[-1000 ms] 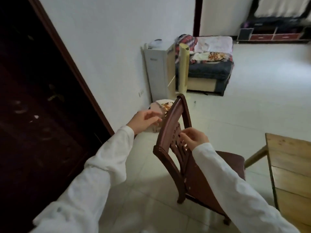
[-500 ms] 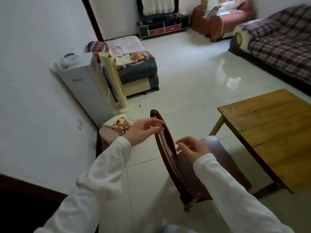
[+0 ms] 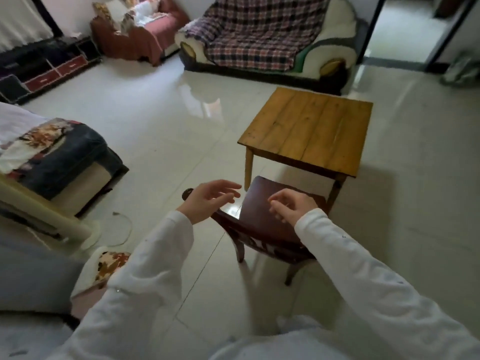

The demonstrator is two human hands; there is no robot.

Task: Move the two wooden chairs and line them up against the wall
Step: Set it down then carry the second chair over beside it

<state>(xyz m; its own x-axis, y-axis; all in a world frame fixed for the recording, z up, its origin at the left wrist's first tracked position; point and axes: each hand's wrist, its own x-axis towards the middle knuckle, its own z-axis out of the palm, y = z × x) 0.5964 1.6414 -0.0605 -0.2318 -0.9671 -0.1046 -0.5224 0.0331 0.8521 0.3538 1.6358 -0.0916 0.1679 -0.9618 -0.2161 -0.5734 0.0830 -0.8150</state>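
Note:
A dark brown wooden chair stands on the tiled floor right in front of me, its seat toward the wooden table. My left hand hovers over the left end of the chair's top rail with fingers spread and holds nothing. My right hand floats above the seat, fingers loosely curled and empty. Both arms wear white sleeves. Only one chair is in sight.
A light wooden table stands just beyond the chair. A plaid-covered sofa and a red armchair line the far wall. At left are a cloth-covered seat, a white fan base with a cord, and a small floral stool.
My view has swung right, away from the wall toward the room. Both hands have come off the chair's backrest and now hover open above it.

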